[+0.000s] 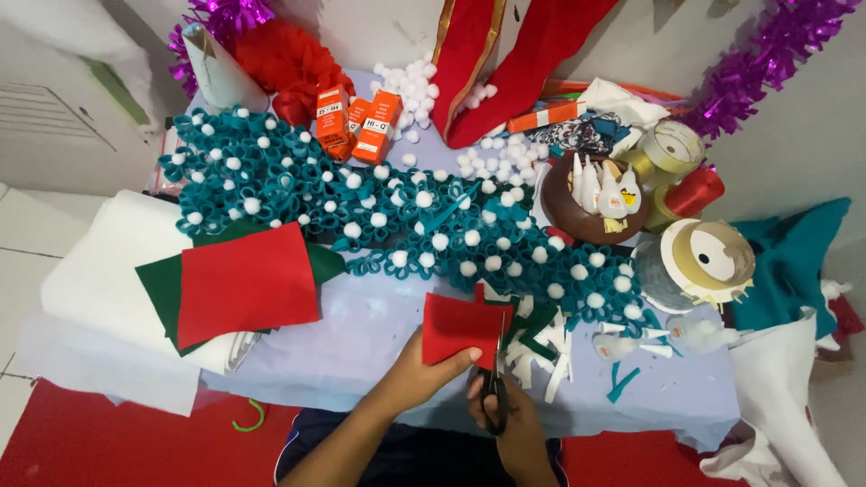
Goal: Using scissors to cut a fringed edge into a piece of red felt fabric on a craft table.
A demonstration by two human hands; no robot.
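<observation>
Now, step in hand: cutting; scissors (495, 383) bite into the red felt piece's (462, 329) right edge, low on the counter (361, 338).
Left hand (424, 370): fingers pinched shut on the felt.
Right hand (505, 419): fingers closed through the scissor handles.
Next move, judged: steady the felt, keep the blades in line.
Brown bowl (564, 216): holds small white glue bottles (603, 191).
</observation>
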